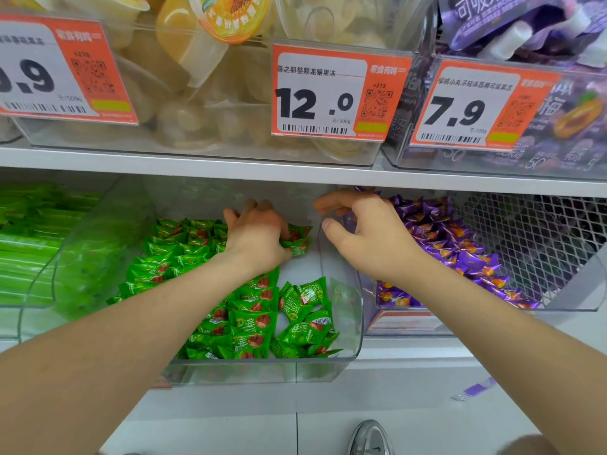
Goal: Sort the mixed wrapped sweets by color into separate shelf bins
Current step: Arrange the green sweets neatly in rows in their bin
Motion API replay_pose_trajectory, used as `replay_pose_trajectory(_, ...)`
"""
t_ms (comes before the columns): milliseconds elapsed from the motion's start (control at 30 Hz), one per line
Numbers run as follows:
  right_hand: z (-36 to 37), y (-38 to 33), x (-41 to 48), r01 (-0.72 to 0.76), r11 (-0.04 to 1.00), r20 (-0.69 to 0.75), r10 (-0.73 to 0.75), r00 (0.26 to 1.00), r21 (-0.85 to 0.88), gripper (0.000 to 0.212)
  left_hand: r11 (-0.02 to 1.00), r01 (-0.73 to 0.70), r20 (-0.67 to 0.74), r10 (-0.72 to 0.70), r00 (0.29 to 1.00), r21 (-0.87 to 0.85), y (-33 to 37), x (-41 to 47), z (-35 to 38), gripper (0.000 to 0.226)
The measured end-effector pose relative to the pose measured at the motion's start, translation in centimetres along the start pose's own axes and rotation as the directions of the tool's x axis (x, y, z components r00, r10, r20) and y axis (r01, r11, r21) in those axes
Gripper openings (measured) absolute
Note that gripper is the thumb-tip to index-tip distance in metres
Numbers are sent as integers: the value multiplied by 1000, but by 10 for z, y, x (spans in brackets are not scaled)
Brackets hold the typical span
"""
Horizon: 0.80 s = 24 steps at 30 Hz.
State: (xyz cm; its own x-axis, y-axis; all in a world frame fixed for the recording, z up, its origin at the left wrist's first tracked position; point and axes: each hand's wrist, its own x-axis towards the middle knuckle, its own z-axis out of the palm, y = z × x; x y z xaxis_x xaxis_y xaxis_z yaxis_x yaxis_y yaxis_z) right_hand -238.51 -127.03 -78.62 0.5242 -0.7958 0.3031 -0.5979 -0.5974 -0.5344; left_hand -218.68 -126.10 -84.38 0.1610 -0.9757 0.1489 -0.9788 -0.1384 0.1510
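On the upper white shelf (230,165), three orange-and-white price tags read, left to right: ".9" (62,68), partly cut off; "12.0" (338,93), marked "元/500g" and "+273"; and "7.9" (483,106). The clear bins behind them held pale jelly cups (203,60) and purple pouches (525,24).

On the lower shelf, a bin at the left edge held long green wrapped sticks (29,244). Beside it, the clear plastic middle bin (345,349) held green wrapped sweets (249,323) printed with a red fruit. The left hand (256,238) lay palm down toward the back of this bin, fingers curled around several green sweets at its right side. The right hand (371,238) reached into the clear right-hand bin (410,326) of purple wrapped sweets (460,251), fingers bent and loosely spread, thumb near the dividing wall; whether it pinched a sweet could not be told. A white mesh panel (525,244) closed the right side. Below, a white floor and a grey shoe (371,438) were visible.
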Motion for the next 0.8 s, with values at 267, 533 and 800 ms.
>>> replay_pose_trajectory(267,1,0,1,19,1000,-1,-19,1000,-24,32,994,-19,-9,20,1000,112,-2,-5,-2,27)
replay_pose_trajectory(533,-1,-2,0,43,997,10,-43,999,-67,32,989,-70,-16,69,998,-128,-6,-11,-16,30)
replay_pose_trajectory(800,-7,-15,-6,113,983,87,-101,991,-145,26,931,-361,434,348,831,-55,4,-51,-25,48)
